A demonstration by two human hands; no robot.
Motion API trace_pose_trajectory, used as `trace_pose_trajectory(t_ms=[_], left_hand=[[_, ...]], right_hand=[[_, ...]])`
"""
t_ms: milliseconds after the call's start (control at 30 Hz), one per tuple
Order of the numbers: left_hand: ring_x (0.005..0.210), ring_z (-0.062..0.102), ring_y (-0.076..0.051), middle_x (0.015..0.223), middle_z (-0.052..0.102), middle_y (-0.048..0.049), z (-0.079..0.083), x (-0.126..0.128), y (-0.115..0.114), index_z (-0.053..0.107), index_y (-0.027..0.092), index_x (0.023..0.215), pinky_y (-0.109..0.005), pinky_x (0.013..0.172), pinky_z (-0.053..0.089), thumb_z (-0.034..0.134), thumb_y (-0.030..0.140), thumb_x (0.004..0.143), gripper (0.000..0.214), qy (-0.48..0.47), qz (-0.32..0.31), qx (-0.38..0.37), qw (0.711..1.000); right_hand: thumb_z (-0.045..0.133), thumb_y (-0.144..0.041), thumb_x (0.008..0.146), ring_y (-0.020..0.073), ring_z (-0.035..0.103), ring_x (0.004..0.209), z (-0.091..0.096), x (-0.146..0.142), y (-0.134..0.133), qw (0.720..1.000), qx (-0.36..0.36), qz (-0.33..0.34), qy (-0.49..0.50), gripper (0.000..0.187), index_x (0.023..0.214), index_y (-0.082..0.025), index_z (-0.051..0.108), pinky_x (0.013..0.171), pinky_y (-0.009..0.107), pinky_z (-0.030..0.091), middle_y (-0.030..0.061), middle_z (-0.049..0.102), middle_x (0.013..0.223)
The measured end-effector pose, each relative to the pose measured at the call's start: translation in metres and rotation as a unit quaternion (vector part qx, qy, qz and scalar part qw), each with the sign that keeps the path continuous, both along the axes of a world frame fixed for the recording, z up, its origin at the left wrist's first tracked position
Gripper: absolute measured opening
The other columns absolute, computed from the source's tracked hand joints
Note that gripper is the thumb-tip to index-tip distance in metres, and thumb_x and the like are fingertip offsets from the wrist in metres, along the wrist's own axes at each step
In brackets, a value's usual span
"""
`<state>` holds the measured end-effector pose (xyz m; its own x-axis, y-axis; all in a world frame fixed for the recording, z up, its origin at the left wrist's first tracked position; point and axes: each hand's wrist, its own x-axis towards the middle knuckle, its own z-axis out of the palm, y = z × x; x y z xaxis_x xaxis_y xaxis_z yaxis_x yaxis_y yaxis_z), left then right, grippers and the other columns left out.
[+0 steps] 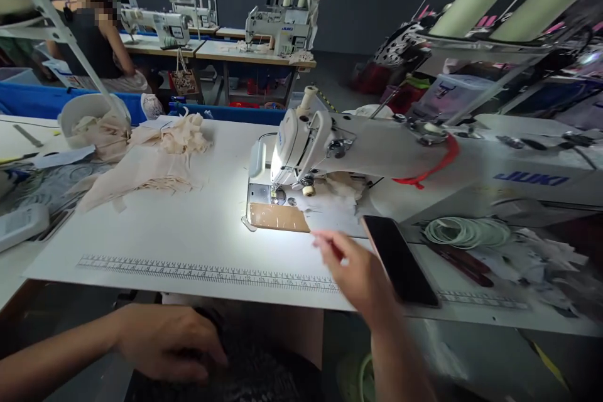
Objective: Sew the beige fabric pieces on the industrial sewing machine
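My right hand (354, 269) is over the front of the sewing table (155, 226), its thumb and index finger pinched together beside the tan plate (280, 217) of the sewing machine (325, 144). Anything between those fingertips is too small to make out. Just right of this hand lies a dark-screened phone (400, 260). My left hand (172, 340) hangs below the table edge over my dark-clothed lap, fingers loosely bent and apart, with nothing visible in it. The machine's lamp lights the needle area, and pale scraps (334, 195) sit behind the needle.
Beige fabric pieces (141, 169) lie on the left of the table. A printed ruler (207, 273) runs along the front edge. To the right are a coil of pale green cord (466, 231), dark red-handled snips (464, 264) and scraps. Another person (94, 44) sits beyond, at the left.
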<state>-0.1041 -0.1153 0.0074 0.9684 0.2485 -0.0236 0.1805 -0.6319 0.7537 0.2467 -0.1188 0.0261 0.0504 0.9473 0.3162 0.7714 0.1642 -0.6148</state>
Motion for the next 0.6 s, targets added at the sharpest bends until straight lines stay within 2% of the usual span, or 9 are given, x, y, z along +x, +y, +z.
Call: trace_pose_trajectory(t_ms=[33,67,133,233,333,400,467,600], left_hand=[[0.099,0.075,-0.019,0.111,0.079,-0.0077,0.017,0.020,0.005,0.070,0.021,0.127,-0.024,0.086,0.061,0.060,0.022,0.097,0.032,-0.051,-0.044,-0.063,0.996],[0.109,0.073,-0.021,0.119,0.076,-0.0119,0.030,0.041,0.011,0.068,0.018,0.130,-0.027,0.094,0.060,0.054,0.021,0.101,0.032,-0.085,-0.048,-0.080,0.992],[0.114,0.070,-0.021,0.126,0.071,-0.0151,0.044,0.086,0.028,0.064,0.015,0.130,-0.032,0.100,0.059,0.048,0.019,0.104,0.031,-0.133,0.001,-0.015,0.991],[0.122,0.064,-0.027,0.130,0.067,-0.0168,0.035,0.151,0.063,0.062,0.014,0.129,-0.043,0.106,0.056,0.043,0.020,0.104,0.032,-0.145,0.084,0.160,0.973],[0.119,0.062,-0.030,0.132,0.063,-0.0203,0.019,0.202,0.098,0.063,0.010,0.125,-0.045,0.103,0.056,0.041,0.017,0.103,0.032,-0.055,0.143,0.287,0.946],[0.114,0.062,-0.030,0.132,0.062,-0.0201,0.012,0.223,0.116,0.062,0.009,0.123,-0.042,0.097,0.056,0.037,0.015,0.103,0.033,0.028,0.176,0.329,0.927],[0.108,0.063,-0.029,0.128,0.063,-0.0185,0.010,0.233,0.127,0.063,0.010,0.120,-0.038,0.089,0.056,0.034,0.011,0.102,0.034,0.085,0.194,0.350,0.913],[0.102,0.062,-0.026,0.114,0.066,-0.0141,0.005,0.231,0.138,0.064,0.015,0.106,-0.035,0.082,0.053,0.030,0.006,0.101,0.036,0.086,0.203,0.362,0.906]], right_hand=[[0.052,-0.033,0.098,0.0190,0.068,0.069,0.002,0.014,0.024,0.997,0.034,-0.059,-0.047,0.025,0.098,-0.024,0.075,0.067,0.031,0.054,0.0063,0.078,0.089],[0.052,-0.029,0.096,0.0199,0.067,0.071,0.001,0.027,0.047,0.989,0.056,-0.100,-0.099,0.024,0.094,-0.023,0.075,0.069,0.032,0.053,0.0078,0.077,0.092],[0.051,-0.020,0.090,0.0229,0.066,0.080,-0.007,0.045,0.085,0.965,0.077,-0.154,-0.199,0.023,0.085,-0.022,0.074,0.076,0.036,0.052,0.0100,0.076,0.092],[0.053,-0.016,0.087,0.0275,0.063,0.093,-0.022,0.054,0.111,0.953,0.089,-0.166,-0.236,0.022,0.084,-0.022,0.073,0.081,0.039,0.049,0.0115,0.075,0.093],[0.056,-0.018,0.089,0.0281,0.061,0.093,-0.032,0.054,0.108,0.949,0.088,-0.166,-0.251,0.017,0.089,-0.022,0.072,0.077,0.038,0.044,0.0113,0.074,0.093],[0.057,-0.018,0.089,0.0275,0.060,0.092,-0.037,0.054,0.102,0.947,0.088,-0.168,-0.259,0.015,0.091,-0.022,0.071,0.076,0.037,0.042,0.0113,0.074,0.094],[0.058,-0.018,0.090,0.0270,0.060,0.091,-0.040,0.055,0.098,0.945,0.090,-0.169,-0.264,0.014,0.092,-0.022,0.070,0.076,0.037,0.040,0.0112,0.074,0.095],[0.058,-0.018,0.091,0.0264,0.060,0.090,-0.043,0.058,0.099,0.944,0.098,-0.172,-0.263,0.013,0.091,-0.022,0.070,0.074,0.037,0.039,0.0103,0.073,0.093]])
